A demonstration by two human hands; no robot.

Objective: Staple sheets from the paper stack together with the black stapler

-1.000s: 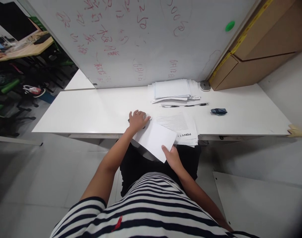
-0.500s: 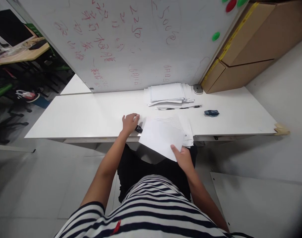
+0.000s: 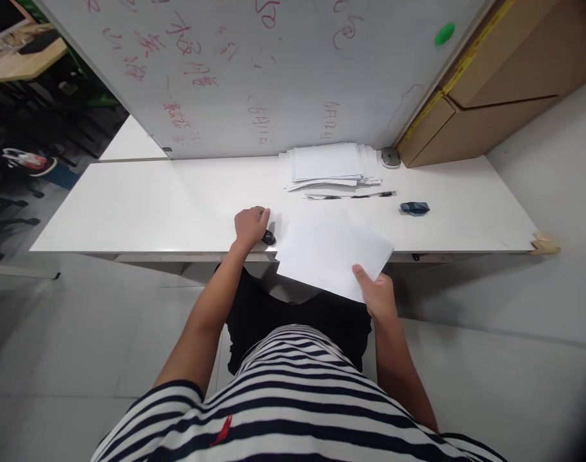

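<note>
Several white sheets of paper [image 3: 329, 247] are pinched at their near right corner by my right hand [image 3: 378, 294], thumb on top and fingers underneath. The sheets are slightly fanned, and their near edge reaches out past the desk's front edge. On the desk to the left of the paper, my left hand [image 3: 251, 226] is curled over a small black object [image 3: 268, 238]. Only the object's dark rounded end shows beside the thumb; the hand covers the rest, so its kind is unclear.
A stack of papers [image 3: 326, 163] lies at the back of the white desk [image 3: 153, 205], against the whiteboard [image 3: 293, 83]. In front of it is a thin black-and-white strip [image 3: 351, 195]. A dark blue packet [image 3: 415, 208] lies right. Cardboard boxes [image 3: 480, 131] stand at the back right.
My right hand has moved right with the sheets, which now cover the printed pages seen beneath them before. My left hand stays at the black object. The camera view has tilted down.
</note>
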